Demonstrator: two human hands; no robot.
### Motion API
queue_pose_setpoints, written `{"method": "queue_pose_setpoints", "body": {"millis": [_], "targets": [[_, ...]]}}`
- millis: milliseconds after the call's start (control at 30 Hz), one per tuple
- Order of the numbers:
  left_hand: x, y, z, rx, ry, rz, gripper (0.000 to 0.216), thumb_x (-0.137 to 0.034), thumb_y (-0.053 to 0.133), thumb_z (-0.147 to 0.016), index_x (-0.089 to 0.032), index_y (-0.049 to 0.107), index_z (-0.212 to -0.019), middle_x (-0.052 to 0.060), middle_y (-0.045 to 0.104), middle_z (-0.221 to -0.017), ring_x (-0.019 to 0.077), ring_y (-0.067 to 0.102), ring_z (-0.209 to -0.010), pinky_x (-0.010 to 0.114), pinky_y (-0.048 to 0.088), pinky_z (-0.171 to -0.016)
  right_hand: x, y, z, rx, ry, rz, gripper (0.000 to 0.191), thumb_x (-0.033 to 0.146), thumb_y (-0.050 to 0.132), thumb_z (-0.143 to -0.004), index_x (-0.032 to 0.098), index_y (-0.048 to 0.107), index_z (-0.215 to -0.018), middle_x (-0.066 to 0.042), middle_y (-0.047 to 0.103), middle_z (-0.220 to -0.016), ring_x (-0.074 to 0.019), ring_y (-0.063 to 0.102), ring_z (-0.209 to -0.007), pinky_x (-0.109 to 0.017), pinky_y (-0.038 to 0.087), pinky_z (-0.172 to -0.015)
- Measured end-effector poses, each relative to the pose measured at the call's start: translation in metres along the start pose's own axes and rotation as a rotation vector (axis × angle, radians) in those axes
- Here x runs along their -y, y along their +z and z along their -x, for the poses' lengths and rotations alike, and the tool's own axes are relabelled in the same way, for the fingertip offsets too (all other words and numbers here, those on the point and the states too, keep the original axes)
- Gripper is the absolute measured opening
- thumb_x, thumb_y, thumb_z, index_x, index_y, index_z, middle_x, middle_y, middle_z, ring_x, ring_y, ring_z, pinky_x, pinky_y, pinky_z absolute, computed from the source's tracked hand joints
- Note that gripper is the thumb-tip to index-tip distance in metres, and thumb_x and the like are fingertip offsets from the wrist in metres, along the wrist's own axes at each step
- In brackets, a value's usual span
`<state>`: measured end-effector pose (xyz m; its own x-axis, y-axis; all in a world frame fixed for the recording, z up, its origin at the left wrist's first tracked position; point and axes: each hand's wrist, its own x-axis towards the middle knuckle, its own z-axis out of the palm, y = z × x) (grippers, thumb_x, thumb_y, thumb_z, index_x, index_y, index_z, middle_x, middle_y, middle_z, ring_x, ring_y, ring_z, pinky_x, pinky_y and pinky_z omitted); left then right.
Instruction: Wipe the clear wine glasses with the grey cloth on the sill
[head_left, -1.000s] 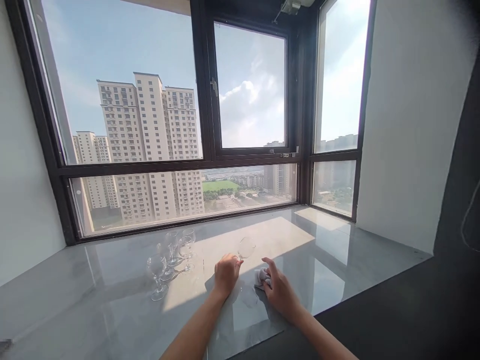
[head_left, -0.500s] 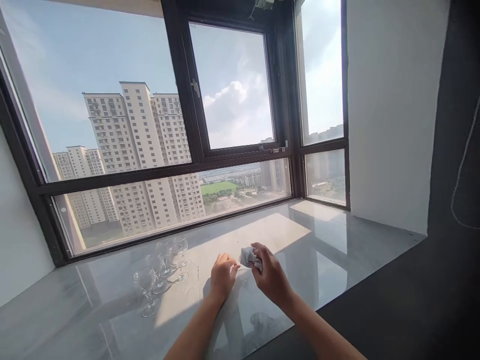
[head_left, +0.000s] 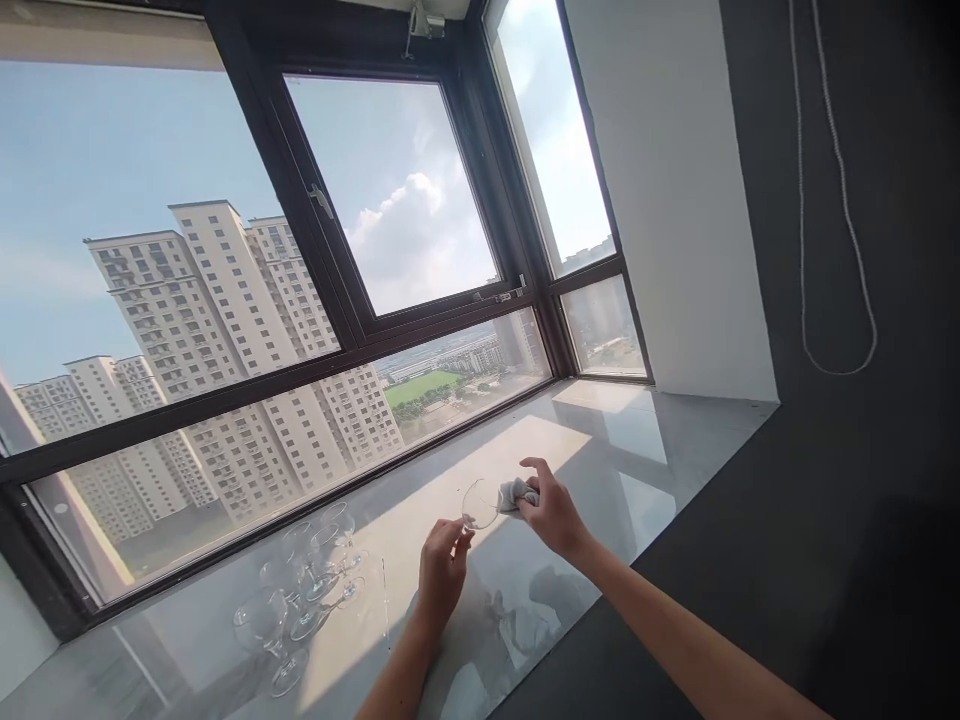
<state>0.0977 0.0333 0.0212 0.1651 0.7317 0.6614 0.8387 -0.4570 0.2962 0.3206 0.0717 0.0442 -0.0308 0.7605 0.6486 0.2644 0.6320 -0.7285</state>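
My left hand (head_left: 444, 560) is closed, pinching the lower left edge of a clear glass (head_left: 481, 504) above the sill. A round outline of it shows; I cannot tell whether that is the rim or the foot. In my right hand (head_left: 553, 512) is a bunched grey-white cloth (head_left: 516, 495), gripped between thumb and fingers, with the index finger raised. The cloth lies against or right beside the glass's right edge. Off to the left, several clear stemmed glasses stand upright in a cluster, the nearest wine glass (head_left: 261, 620) at the front.
The glossy marble sill (head_left: 585, 590) carries bright sunlight and reflections, and its front edge drops off to a dark wall. Dark-framed windows (head_left: 352, 345) rise behind it, with a handle (head_left: 321, 201). A looped cord (head_left: 802, 290) hangs on the right.
The view has tilted and swung right. My right hand has drawn the cloth aside from my left hand, and the round outline of the glass now shows between them.
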Motion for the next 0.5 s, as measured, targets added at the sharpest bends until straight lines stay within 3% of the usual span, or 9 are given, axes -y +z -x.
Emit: {"method": "queue_pose_setpoints", "body": {"millis": [133, 233, 400, 500], "targets": [[0.003, -0.002, 0.001, 0.051, -0.11, -0.082, 0.027, -0.029, 0.043, -0.096, -0.022, 0.069, -0.092, 0.004, 0.065, -0.075, 0.0187, 0.059, -0.074, 0.026, 0.042, -0.068, 0.012, 0.005, 0.012, 0.104, -0.028, -0.056, 0.046, 0.012, 0.053, -0.074, 0.021, 0.043, -0.118, 0.009, 0.046, -0.061, -0.0108, 0.042, -0.053, -0.019, 0.03, -0.051], [-0.001, -0.004, 0.001, 0.113, -0.115, -0.152, 0.025, -0.024, 0.046, -0.094, -0.023, 0.068, -0.082, 0.003, 0.065, -0.072, 0.0186, 0.058, -0.074, 0.025, 0.04, -0.067, 0.035, 0.007, 0.02, 0.197, -0.14, -0.043, 0.053, 0.01, 0.053, -0.074, 0.023, 0.041, -0.124, 0.008, 0.049, -0.064, -0.0114, 0.046, -0.057, -0.02, 0.034, -0.056], [-0.013, -0.006, 0.002, 0.131, 0.106, -0.162, 0.02, -0.019, 0.052, -0.092, -0.022, 0.069, -0.08, 0.004, 0.064, -0.073, 0.0188, 0.055, -0.078, 0.028, 0.041, -0.072, 0.051, -0.001, 0.018, 0.221, -0.275, 0.05, 0.053, 0.009, 0.05, -0.078, 0.024, 0.043, -0.128, -0.002, 0.061, -0.087, -0.0166, 0.057, -0.08, -0.026, 0.044, -0.073], [-0.017, -0.005, 0.004, 0.116, 0.182, -0.113, 0.018, -0.023, 0.053, -0.093, -0.022, 0.071, -0.092, 0.005, 0.065, -0.077, 0.0195, 0.054, -0.081, 0.029, 0.042, -0.074, 0.043, -0.011, 0.009, 0.16, -0.241, 0.08, 0.046, 0.012, 0.05, -0.081, 0.022, 0.044, -0.125, -0.002, 0.061, -0.084, -0.0159, 0.057, -0.076, -0.026, 0.044, -0.071]]}}
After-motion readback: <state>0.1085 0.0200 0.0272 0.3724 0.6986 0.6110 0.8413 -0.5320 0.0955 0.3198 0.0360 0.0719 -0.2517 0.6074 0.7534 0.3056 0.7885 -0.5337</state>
